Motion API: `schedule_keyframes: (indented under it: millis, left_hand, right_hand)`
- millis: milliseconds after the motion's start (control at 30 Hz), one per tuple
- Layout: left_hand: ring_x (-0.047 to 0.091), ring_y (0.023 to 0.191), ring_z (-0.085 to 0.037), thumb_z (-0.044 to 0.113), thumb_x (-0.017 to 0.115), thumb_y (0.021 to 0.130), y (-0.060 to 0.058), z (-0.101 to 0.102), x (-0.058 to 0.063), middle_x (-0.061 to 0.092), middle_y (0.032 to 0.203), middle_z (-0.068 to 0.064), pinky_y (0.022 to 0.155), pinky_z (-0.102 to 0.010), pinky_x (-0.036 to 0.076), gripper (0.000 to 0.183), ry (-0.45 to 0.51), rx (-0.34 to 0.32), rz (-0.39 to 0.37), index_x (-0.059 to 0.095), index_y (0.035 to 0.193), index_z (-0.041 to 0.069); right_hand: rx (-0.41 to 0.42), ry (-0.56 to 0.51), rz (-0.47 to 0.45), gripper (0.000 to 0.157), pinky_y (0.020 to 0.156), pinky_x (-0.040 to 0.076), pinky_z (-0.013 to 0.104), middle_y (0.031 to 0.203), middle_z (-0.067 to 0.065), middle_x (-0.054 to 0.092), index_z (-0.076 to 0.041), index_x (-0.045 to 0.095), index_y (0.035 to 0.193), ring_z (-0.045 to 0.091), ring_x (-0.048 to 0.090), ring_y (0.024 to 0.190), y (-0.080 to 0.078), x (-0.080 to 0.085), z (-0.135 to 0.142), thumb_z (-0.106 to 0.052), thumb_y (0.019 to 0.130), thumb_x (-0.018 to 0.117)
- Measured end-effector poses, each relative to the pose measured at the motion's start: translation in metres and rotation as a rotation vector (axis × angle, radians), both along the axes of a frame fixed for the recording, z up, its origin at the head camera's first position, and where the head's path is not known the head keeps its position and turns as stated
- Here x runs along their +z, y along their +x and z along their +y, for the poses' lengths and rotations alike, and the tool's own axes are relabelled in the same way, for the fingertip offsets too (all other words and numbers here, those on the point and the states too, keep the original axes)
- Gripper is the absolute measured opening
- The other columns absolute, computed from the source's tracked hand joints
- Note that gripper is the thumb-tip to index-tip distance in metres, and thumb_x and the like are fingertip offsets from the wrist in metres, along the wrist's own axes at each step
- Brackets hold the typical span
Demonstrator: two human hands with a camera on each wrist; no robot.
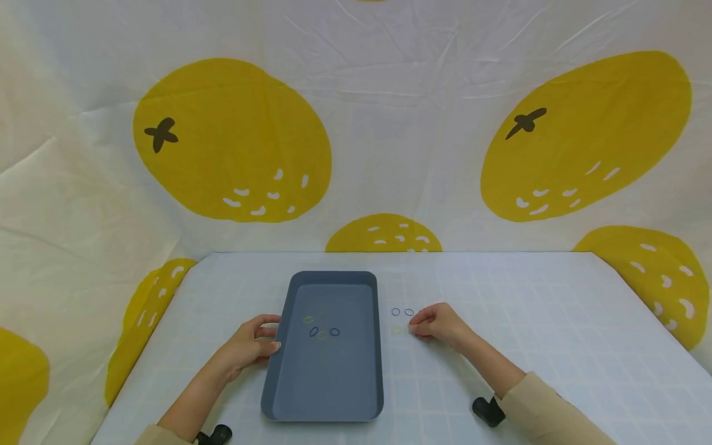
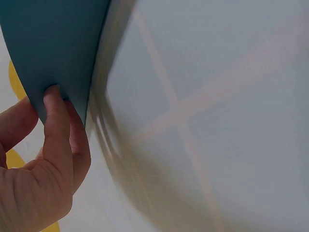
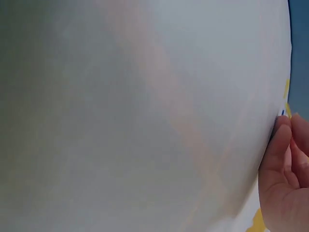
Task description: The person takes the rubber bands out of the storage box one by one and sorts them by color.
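Note:
A blue-grey rectangular tray (image 1: pixel 325 383) lies on the table, and my left hand (image 1: pixel 247 346) grips its left rim. The left wrist view shows the fingertips (image 2: pixel 51 93) on the tray's outer wall (image 2: pixel 53 43). Inside lie several thin rubber bands, among them a yellow band (image 1: pixel 308 316) and a blue band (image 1: pixel 335 328). To the right of the tray, my right hand (image 1: pixel 442 324) pinches a yellow rubber band (image 3: pixel 288 110) low over the table. Near its fingertips lie two blue rubber bands (image 1: pixel 395 308) and another yellow one (image 1: pixel 397 326).
The table (image 1: pixel 556 346) has a pale checked cover. Behind it hangs a white sheet (image 1: pixel 400 142) with large yellow fruit prints. A black wrist device (image 1: pixel 488 411) sits below the right sleeve (image 1: pixel 547 408).

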State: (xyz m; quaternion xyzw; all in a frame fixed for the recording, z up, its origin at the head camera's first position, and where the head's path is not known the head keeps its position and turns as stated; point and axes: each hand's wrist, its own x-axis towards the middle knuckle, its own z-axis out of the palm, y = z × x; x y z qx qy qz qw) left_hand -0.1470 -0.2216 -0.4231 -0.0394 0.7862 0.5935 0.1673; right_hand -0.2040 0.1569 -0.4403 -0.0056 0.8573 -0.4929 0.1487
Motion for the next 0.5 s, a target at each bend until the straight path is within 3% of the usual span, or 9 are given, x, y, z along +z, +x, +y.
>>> schedule_keyframes:
  millis: [267,500]
  left_hand:
    - [0.061,0.088,-0.025,-0.008,0.059,0.084,-0.0014,0.0010,0.0009,0.050,0.119,-0.029,0.071,-0.039,0.051,0.057,0.000,0.004,0.007,0.034,0.136,-0.006]
    - [0.061,0.088,-0.024,-0.007,0.060,0.084,-0.0008,0.0013,0.0020,0.049,0.120,-0.029,0.071,-0.038,0.051,0.057,-0.004,0.010,-0.006,0.034,0.136,-0.005]
  right_hand:
    - [0.020,0.068,0.023,0.004,0.057,0.046,0.024,0.070,0.003,0.061,0.000,0.070,0.082,0.014,0.054,0.060,-0.0009,0.0043,-0.0011,-0.003,0.079,0.072]
    - [0.061,0.038,0.019,0.007,0.058,0.047,0.027,0.072,0.004,0.062,0.003,0.069,0.084,0.015,0.054,0.062,-0.0005,0.0087,0.0035,-0.002,0.079,0.071]
